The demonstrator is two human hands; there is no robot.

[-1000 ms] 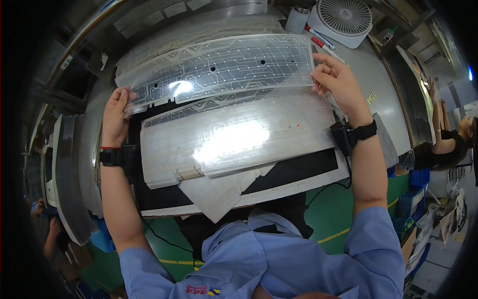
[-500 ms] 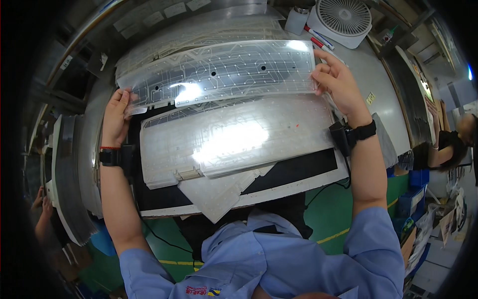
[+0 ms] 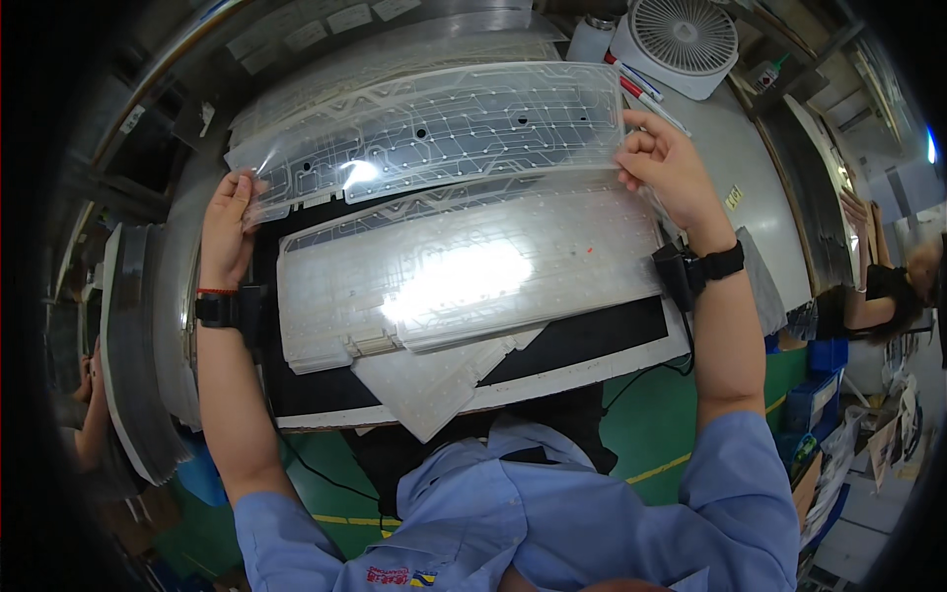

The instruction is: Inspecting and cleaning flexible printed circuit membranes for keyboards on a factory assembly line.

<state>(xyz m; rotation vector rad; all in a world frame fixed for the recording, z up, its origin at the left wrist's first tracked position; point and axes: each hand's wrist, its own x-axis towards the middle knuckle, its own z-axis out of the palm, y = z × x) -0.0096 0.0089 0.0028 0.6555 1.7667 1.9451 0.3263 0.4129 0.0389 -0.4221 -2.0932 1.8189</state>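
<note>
A long, clear membrane circuit sheet (image 3: pixel 464 136) with silver traces and a few dark holes is held up between my hands. My left hand (image 3: pixel 231 219) pinches its left end between thumb and fingers. At the right end, my right hand (image 3: pixel 673 178) is closed on the edge with thumb and fingertips. Nearer me lies a stack of similar sheets (image 3: pixel 562 247), glare whitening its middle and a small red mark toward its right. Another sheet (image 3: pixel 419 400) sticks out askew beneath that stack, over the black mat (image 3: pixel 607 329).
Behind the held sheet lies another pile of sheets (image 3: pixel 444 47). A white fan (image 3: pixel 683 37), a bottle (image 3: pixel 591 39) and red and blue markers (image 3: pixel 643 95) stand or lie at the back right. Stacks (image 3: pixel 133 345) flank the left side. Other people's arms (image 3: pixel 856 237) show at both edges.
The held sheet has moved slightly away from me, its far edge rising at the right, and shows less glare. Both hands keep their hold and shift only a little.
</note>
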